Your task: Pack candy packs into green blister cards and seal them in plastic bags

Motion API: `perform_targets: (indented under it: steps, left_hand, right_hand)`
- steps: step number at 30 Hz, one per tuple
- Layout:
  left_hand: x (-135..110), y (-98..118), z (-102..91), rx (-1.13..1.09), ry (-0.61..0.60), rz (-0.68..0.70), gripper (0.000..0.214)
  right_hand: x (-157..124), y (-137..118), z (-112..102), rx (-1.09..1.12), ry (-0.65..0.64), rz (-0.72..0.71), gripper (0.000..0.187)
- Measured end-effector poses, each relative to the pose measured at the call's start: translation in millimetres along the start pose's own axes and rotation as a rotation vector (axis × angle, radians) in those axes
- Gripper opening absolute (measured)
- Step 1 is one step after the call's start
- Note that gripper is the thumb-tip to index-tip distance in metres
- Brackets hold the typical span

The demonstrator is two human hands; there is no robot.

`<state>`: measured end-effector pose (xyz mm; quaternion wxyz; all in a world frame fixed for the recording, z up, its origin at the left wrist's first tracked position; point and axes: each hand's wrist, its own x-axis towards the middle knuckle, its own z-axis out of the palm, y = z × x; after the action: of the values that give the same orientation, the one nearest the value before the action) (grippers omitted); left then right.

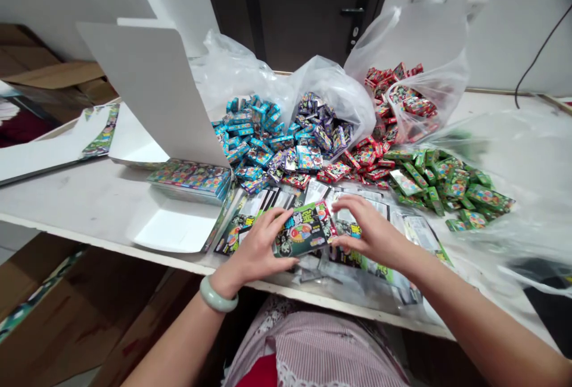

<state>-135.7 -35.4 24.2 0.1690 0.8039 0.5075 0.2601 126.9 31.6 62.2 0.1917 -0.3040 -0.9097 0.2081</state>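
My left hand (259, 247) is closed round a dark printed packet (301, 233) held just above the table's near edge, a pale green bangle on its wrist. My right hand (369, 232) touches the packet's right end, where small red and green boxes show, fingers bent on it. Under both hands lies a spread of flat dark packets (250, 214). Behind them are heaps of small boxes: blue (248, 136), purple (319, 127), red (373, 157) and green (440, 181).
A white carton (154, 86) stands open at the left, its flap (172, 229) lying on the table, with stacked colourful boxes (192, 177) inside. Clear plastic bags (415, 47) hold the heaps. Brown cardboard (67, 309) lies below the table's left. A dark door (304, 5) is behind.
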Motion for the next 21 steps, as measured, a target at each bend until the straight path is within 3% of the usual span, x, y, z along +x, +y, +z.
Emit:
perform_targets:
  steps: [2, 5, 8, 10, 14, 18, 21]
  left_hand:
    - [0, -1, 0.7, 0.008, 0.025, -0.012, 0.093]
    - [1, -4, -0.7, 0.023, 0.043, -0.033, 0.092]
    - [-1, -11, -7.8, 0.04, 0.072, -0.071, 0.091]
    - [-4, -16, -14.2, 0.058, 0.103, -0.084, 0.09]
    - [-12, -23, -22.3, 0.085, 0.136, -0.089, 0.09]
    - [-12, -25, -20.3, 0.092, 0.139, -0.097, 0.092]
    - [-11, -28, -17.7, 0.084, 0.147, -0.097, 0.093]
  right_hand:
    - [-2, -7, 7, -0.003, 0.0, 0.018, 0.041]
    - [6, -5, 12, 0.052, -0.013, 0.009, 0.042]
    - [35, 27, 3, 0.086, 0.095, 0.134, 0.032]
    - [64, 59, -8, -0.056, 0.197, 0.325, 0.027]
    - [127, 108, -26, -0.26, 0.299, 0.459, 0.03]
    - [171, 127, -23, -0.344, 0.329, 0.569, 0.048]
    - [180, 135, -19, -0.312, 0.318, 0.629, 0.05]
